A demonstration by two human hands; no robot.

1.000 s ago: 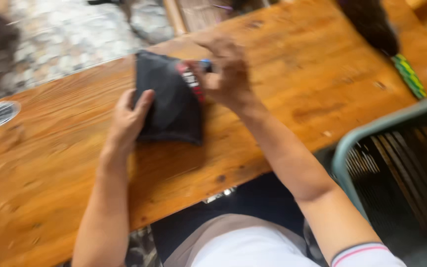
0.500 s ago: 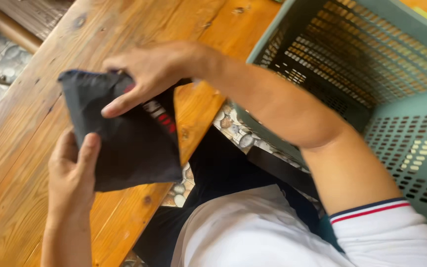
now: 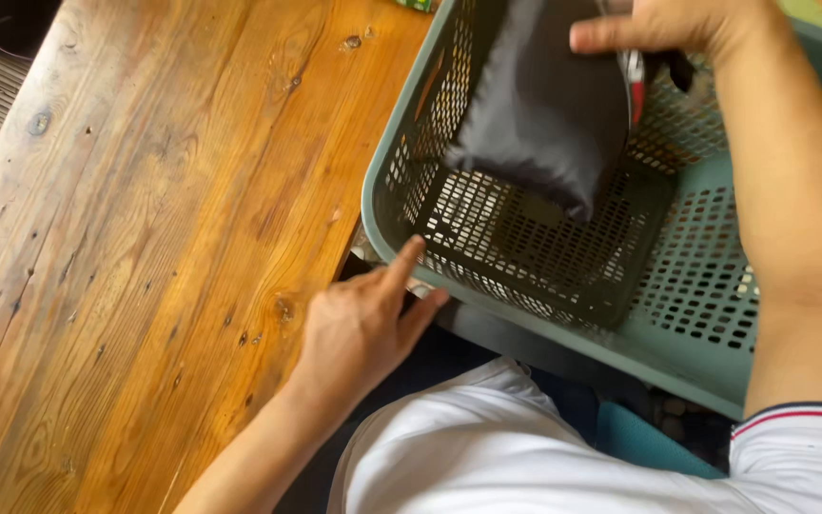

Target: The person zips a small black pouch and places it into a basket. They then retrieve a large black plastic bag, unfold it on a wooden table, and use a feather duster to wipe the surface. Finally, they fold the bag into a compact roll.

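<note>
Head camera shows my right hand (image 3: 677,29) closed on a folded dark cloth (image 3: 544,114), holding it inside the green plastic basket (image 3: 696,324), above its perforated floor. My left hand (image 3: 359,328) holds nothing, fingers loose, fingertips touching the basket's near rim beside the wooden table (image 3: 145,238).

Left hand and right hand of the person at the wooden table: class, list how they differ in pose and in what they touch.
The right hand grips a folded black fabric piece over the grey-green perforated plastic basket; the left hand holds nothing. The right hand is raised inside the basket's opening; the left hand lies low by the basket's outer wall at the edge of the wooden table, fingers extended. Both are bare.
</note>
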